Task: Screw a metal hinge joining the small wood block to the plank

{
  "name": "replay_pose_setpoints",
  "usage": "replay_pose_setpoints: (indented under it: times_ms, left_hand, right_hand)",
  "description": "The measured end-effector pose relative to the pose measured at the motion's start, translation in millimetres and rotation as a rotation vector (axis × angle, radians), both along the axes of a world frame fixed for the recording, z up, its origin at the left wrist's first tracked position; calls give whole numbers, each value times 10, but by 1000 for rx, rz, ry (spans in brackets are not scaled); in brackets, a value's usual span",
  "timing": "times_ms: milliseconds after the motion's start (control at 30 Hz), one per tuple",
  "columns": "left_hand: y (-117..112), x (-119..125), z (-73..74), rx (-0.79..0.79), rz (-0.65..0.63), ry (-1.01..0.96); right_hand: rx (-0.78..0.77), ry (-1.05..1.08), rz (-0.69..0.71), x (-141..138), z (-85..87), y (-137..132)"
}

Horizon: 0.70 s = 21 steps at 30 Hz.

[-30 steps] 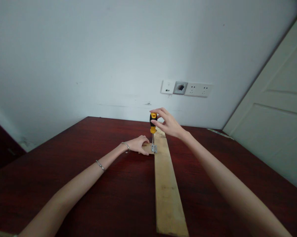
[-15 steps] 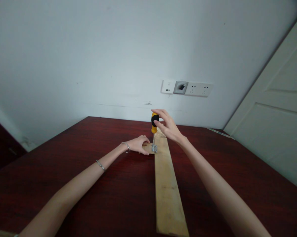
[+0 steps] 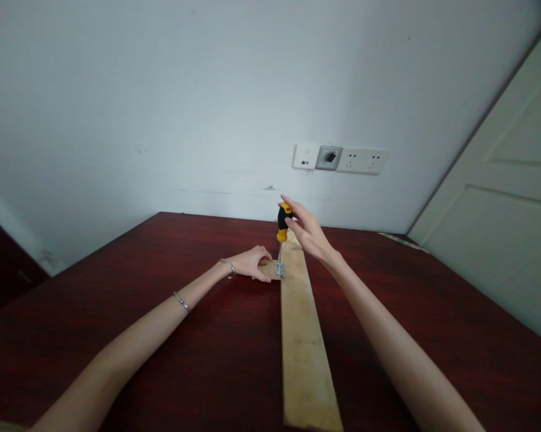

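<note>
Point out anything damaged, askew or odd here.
Dark scuffs mark the pale wall above the table, so it looks worn. The screwdriver appears slightly askew: its top tilts right rather than standing straight above the metal fitting.

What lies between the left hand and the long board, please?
In the head view, the short board and the hinge, which overlaps the edge of the long board.

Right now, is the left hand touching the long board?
Apart: the head view shows a gap between the left hand and the long board, with part of the small board visible there.
</note>
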State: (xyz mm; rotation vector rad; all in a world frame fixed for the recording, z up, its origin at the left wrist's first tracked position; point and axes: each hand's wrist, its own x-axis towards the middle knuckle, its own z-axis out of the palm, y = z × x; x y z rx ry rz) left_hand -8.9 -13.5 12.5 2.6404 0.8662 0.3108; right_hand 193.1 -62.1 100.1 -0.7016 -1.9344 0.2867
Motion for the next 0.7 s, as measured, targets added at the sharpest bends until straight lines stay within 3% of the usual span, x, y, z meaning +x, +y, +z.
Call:
replay_pose_setpoints:
  times_ms: [233,400,600,700]
  left_hand:
    - [-7,-4,10,-12,8,-11]
    - [12,-7,-4,-9,-3,-10]
    - [9,-11,-9,-14,8,-16]
    - [7,-11,-6,-18,3,-17]
  right_hand:
    - [31,27,-107,-30,-23,-44]
    - [-2,26,-30,-18,-12,-58]
    - [30,72,-85,-37,-50,-26]
    - [-4,66,-42,-25,-55,-34]
